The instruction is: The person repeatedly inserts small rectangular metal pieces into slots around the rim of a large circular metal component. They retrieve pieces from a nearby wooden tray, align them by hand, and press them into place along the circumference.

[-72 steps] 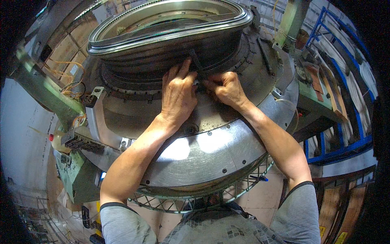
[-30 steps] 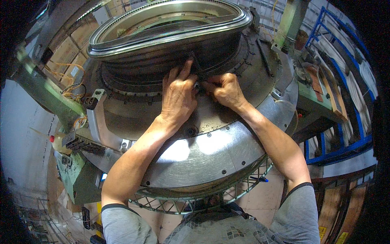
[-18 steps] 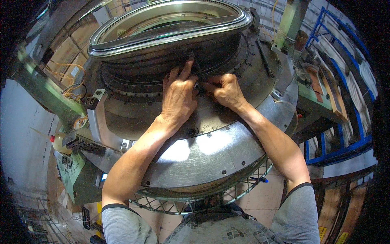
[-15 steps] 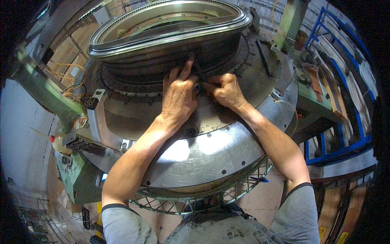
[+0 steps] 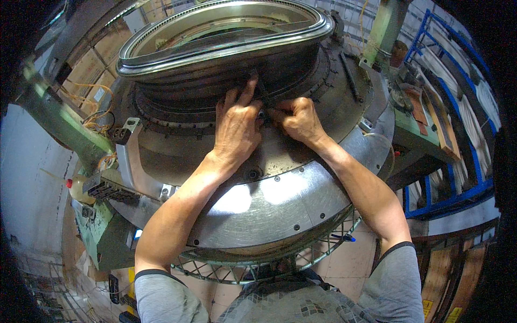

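Observation:
Both of my hands work close together at the front foot of a dark round metal cylinder (image 5: 183, 89) on a large circular machine. My left hand (image 5: 237, 126) has its index finger reaching up against a dark narrow metal piece (image 5: 260, 88); its other fingers are bent and the thumb is mostly hidden. Beside the lower end of that piece, my right hand (image 5: 301, 121) is closed in a pinch. What lies between its fingertips is too dark to make out. A small round bolt head (image 5: 262, 114) shows between the two hands.
A shiny metal rim (image 5: 253, 212) curves in front of me below my forearms. Green machine posts (image 5: 81, 129) stand on either side, with orange wires (image 5: 97, 121) at the left. A dark bar (image 5: 351, 78) lies on the machine at right. Beyond is a blue rack (image 5: 474, 185).
Both hands stay at the same spot, with hardly any visible movement. The dark narrow piece between them looks slightly shifted.

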### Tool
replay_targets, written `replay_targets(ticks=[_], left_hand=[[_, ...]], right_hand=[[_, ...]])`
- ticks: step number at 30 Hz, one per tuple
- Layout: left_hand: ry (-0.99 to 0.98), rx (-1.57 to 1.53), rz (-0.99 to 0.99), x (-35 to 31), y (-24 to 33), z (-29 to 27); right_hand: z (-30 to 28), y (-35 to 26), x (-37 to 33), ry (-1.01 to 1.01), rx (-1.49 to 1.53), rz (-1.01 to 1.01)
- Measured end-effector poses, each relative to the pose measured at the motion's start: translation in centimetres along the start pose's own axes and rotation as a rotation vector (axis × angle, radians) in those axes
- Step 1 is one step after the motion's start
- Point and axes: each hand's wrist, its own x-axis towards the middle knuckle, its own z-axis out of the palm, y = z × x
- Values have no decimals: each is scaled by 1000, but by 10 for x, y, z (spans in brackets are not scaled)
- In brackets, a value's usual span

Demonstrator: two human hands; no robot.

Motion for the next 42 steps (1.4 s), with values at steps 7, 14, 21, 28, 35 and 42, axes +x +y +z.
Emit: replay_targets(ticks=[7, 14, 21, 28, 35, 42], left_hand=[[-3, 29, 6, 0, -1, 2], [12, 41, 16, 1, 0, 2], [16, 245, 42, 7, 0, -11], [-125, 95, -8, 7, 0, -20], [-16, 397, 23, 23, -3, -33], [20, 369, 14, 25, -10, -34]], right_hand=[[3, 7, 2, -7, 2, 6], [2, 5, 1, -2, -16, 14], [16, -7, -1, 43, -178, -24], [21, -15, -16, 32, -156, 135], [53, 2, 36, 323, -172, 34], [52, -1, 51, 342, -104, 77]])
